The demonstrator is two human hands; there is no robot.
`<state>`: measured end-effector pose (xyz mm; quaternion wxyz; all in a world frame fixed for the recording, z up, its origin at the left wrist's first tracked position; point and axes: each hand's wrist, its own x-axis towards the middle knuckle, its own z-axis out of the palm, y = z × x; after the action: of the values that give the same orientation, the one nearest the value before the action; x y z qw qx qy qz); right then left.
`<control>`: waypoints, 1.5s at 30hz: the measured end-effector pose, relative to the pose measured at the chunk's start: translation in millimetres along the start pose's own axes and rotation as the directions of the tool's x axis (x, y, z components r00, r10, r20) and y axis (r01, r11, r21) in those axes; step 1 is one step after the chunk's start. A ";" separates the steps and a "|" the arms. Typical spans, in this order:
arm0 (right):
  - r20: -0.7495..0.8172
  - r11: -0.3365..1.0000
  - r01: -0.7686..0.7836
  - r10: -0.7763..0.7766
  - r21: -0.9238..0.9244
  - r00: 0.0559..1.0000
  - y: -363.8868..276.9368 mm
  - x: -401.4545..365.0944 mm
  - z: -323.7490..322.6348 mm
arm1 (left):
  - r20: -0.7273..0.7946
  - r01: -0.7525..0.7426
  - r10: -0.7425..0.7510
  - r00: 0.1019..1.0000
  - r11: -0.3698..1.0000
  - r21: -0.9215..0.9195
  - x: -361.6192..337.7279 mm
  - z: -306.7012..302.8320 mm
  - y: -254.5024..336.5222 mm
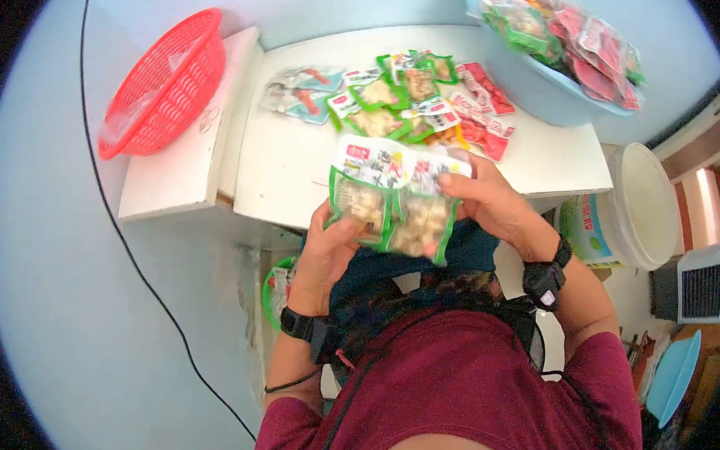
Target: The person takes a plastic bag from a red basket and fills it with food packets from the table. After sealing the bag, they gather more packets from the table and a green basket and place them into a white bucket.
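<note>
Two green-edged packets [392, 196] with white printed tops and pale food inside are held side by side above the front edge of the white table. My left hand [332, 244] grips their lower left side, its thumb on the clear front. At the upper right, my right hand [489, 198] holds them, thumb over the white part. Behind them, several similar green-edged packets [377, 120] lie in a loose pile on the table. Red packets [483, 121] lie right of the pile, and clear packets with bluish edges [298, 97] lie left of it.
A red basket [166, 85] sits on a white ledge [174, 168] at the left. The blue basin [541, 92] at the back right holds many packets. A white bucket [641, 205] stands right of the table [284, 183]. A black cable [124, 239] runs down the left wall.
</note>
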<state>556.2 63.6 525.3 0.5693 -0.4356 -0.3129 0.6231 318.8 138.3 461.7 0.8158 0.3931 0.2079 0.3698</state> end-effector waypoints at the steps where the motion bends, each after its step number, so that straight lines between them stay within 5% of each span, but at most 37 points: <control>1: 0.025 0.997 -0.035 0.037 -0.069 0.999 -1.3 -4.4 -20.8 | 0.031 0.039 -0.038 0.999 0.999 -0.026 3.3 4.1 -1.5; 4: 0.157 0.983 0.038 -0.010 -0.179 0.988 -8.8 -20.5 -65.4 | 0.127 0.158 -0.162 0.979 0.987 0.042 12.1 30.7 -9.0; 9: 0.223 0.966 -0.125 0.177 -0.227 0.959 -14.1 -69.9 -87.3 | 0.335 0.323 -0.364 0.869 0.930 0.172 41.0 76.9 -38.2; 16: -0.231 0.978 -0.098 0.054 -0.184 0.971 -51.2 -145.9 -115.7 | 0.394 0.372 -0.446 0.803 0.893 0.252 67.0 136.3 -60.0; 19: -0.416 0.964 0.019 -0.132 -0.264 0.900 -69.8 -183.9 -159.3 | 0.399 0.279 -0.446 0.801 0.868 0.410 73.5 142.5 -58.2; 24: -0.608 0.945 0.222 -0.325 -0.240 0.724 -112.1 -235.3 -247.0 | 0.399 0.329 -0.495 0.772 0.848 0.415 67.4 116.5 -55.4; 31: -0.858 0.991 0.116 -0.119 -0.070 0.500 -99.0 -256.0 -384.1 | 0.335 0.324 -0.464 0.820 0.859 0.396 52.5 89.4 -48.1; 37: -0.801 0.968 0.117 0.110 0.220 0.588 -85.0 -231.2 -397.1 | 0.357 0.291 -0.443 0.822 0.867 0.405 40.8 84.8 -42.4; 38: -0.813 0.963 -0.270 0.168 0.014 0.558 -81.4 -228.2 -394.6 | 0.360 0.292 -0.442 0.822 0.869 0.399 38.2 84.7 -43.1; 39: -0.835 0.771 -0.609 0.204 -0.184 0.510 -78.8 -224.1 -389.2 | 0.367 0.292 -0.440 0.820 0.872 0.393 36.0 84.9 -44.4; 40: -0.864 0.434 -0.835 0.209 -0.338 0.458 -79.2 -221.0 -386.8 | 0.356 0.291 -0.447 0.821 0.863 0.413 35.3 86.8 -45.2; 42: -0.809 0.151 -0.814 0.111 -0.560 0.577 -66.9 -224.0 -417.7 | 0.334 0.289 -0.465 0.820 0.840 0.459 34.2 90.7 -47.2; 43: -0.790 0.181 -0.787 0.074 -0.589 0.609 -59.3 -231.6 -429.8 | 0.346 0.277 -0.461 0.817 0.841 0.466 33.9 91.3 -48.1; 45: -0.768 0.146 -0.820 0.292 -0.553 0.570 -69.6 -221.1 -427.9 | 0.367 0.254 -0.455 0.812 0.840 0.479 32.2 90.9 -49.3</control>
<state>965.2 -188.0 446.5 0.0137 -0.8884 -0.2375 0.3926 418.3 98.1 475.9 0.7962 0.5843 0.1489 0.0499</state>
